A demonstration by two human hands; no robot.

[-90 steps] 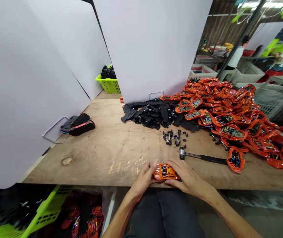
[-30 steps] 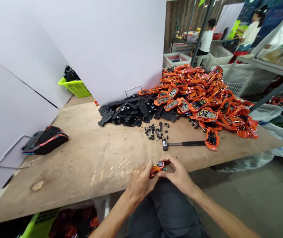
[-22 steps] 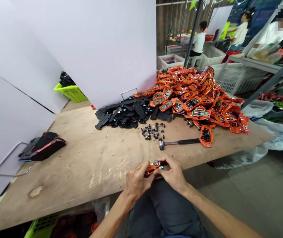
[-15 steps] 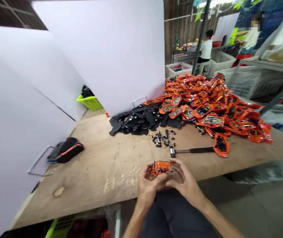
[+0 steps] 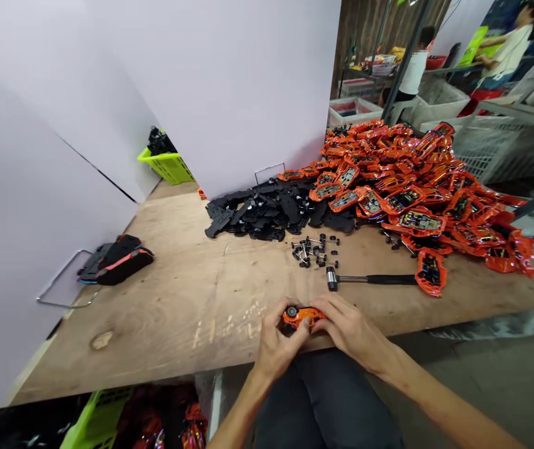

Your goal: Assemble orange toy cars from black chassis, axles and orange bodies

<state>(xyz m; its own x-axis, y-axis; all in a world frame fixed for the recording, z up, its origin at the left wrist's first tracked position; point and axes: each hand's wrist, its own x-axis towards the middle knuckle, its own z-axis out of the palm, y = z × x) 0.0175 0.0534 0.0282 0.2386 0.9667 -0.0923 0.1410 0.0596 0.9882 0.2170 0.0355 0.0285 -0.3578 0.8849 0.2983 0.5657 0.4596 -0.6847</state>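
Observation:
An orange toy car (image 5: 302, 315) is held between my two hands above the table's front edge, a black wheel showing at its left end. My left hand (image 5: 276, 340) grips that left end, with the thumb along the near side. Fingers of my right hand (image 5: 348, 324) close round the car's right end and hide part of it. Just beyond the hands lies a hammer (image 5: 369, 279) with a black handle, its head pointing left. Behind it are small wheels and axles (image 5: 313, 251), loosely scattered.
Black car bases (image 5: 262, 212) are heaped at the back, beside a large pile of orange car bodies (image 5: 388, 168). A black bag-like object (image 5: 119, 262) lies at the left. White panels (image 5: 229, 81) stand behind the wooden table (image 5: 168, 312). People work in the background.
The toy car has turned so its wheeled side shows. My right hand has moved from loosely beside the car to gripping its right end. The camera view has shifted slightly.

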